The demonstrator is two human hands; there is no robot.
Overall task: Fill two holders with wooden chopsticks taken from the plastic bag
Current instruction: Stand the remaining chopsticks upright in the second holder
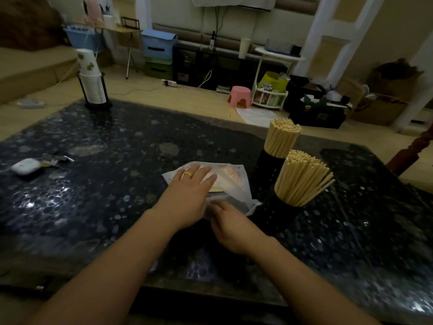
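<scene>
Two black perforated holders stand packed with wooden chopsticks at the right of a dark speckled stone table (98, 202), the far holder (269, 164) upright with its bundle (282, 137) tight, the near holder (284, 215) just in front of it with its chopsticks (302, 179) fanning outward to the right. Just left of them a crumpled plastic bag (230, 179) lies flat on the tabletop, a few pale sticks showing at its mouth under the person's left hand (187, 195), which presses down on the bag with fingers straight and together, a gold ring on one finger. Beside it, the right hand (230, 225) rests at the bag's near edge with fingers curled; whether they pinch the plastic cannot be told, since the back of the hand hides the fingertips. Both bare forearms reach in from the near side of the table. At the far left corner a stack of white paper cups (90, 80) sits in a black stand, and a small white case (25, 165) lies near the left edge beside some crumpled wrappers (55, 158). Beyond the table, on the wooden floor, stand a pink stool (239, 96), a white rack of packets (271, 95), blue and green storage boxes (158, 53) and cardboard boxes (377, 109) against the wall
</scene>
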